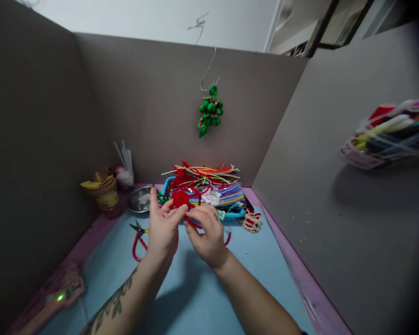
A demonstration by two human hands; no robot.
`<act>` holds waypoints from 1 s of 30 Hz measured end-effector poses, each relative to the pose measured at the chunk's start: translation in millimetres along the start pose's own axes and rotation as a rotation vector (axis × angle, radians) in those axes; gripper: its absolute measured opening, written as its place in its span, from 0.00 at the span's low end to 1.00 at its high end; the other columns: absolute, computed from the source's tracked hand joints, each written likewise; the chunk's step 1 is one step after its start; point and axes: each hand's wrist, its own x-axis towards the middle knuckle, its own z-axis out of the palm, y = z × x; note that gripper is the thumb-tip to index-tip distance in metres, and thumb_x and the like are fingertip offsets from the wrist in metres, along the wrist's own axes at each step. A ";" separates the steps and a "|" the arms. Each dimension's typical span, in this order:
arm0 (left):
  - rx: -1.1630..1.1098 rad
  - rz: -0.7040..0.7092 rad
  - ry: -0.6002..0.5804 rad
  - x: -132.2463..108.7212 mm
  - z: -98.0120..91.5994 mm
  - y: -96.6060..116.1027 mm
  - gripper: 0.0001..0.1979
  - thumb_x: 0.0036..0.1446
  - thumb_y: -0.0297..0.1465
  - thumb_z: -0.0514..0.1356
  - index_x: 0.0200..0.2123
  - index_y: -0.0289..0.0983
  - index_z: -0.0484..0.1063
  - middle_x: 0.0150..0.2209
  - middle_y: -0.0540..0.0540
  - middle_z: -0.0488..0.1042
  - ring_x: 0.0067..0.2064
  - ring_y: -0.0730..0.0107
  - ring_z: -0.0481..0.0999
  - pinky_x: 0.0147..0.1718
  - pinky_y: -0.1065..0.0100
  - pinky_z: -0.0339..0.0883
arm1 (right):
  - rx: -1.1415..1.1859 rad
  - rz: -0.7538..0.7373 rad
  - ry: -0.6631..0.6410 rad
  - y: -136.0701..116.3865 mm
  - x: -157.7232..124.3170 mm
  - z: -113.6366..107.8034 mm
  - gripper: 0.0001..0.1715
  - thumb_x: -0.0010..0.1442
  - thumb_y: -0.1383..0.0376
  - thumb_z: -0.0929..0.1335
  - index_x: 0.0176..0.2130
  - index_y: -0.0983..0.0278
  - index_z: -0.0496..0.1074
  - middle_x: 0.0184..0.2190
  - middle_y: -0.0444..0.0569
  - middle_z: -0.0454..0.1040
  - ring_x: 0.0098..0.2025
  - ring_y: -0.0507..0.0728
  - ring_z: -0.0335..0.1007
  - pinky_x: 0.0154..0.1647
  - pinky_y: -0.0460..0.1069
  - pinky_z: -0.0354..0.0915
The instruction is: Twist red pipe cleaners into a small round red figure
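My left hand (163, 232) holds a rounded piece of red pipe cleaner (180, 199) between thumb and fingers, raised above the blue mat (192, 298). Close against it, my right hand (208, 235) pinches a red pipe cleaner strand (194, 224) that leads from this piece. A loop of the strand curves up above the right fingers, and a red end shows beyond the right hand. Red-handled scissors (136, 246) lie open on the mat, left of my left hand. The fingertips partly cover where strand and piece meet.
Behind my hands, a blue tray (234, 214) holds many coloured pipe cleaners (230, 193). A metal bowl (138, 201) and a brown pot (107, 197) stand left. A glue gun (64, 293) lies front left. A green ornament (210, 111) hangs from a wire; a supply basket (365, 156) hangs right.
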 end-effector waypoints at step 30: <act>0.066 0.094 -0.040 3.9 -2.3 -2.6 0.58 0.39 0.26 0.72 0.68 0.45 0.42 0.37 0.50 0.74 0.33 0.76 0.78 0.40 0.71 0.70 | 0.612 0.633 0.165 9.3 -3.9 19.6 0.25 0.49 0.60 0.75 0.44 0.59 0.63 0.33 0.44 0.71 0.33 0.52 0.71 0.34 0.46 0.70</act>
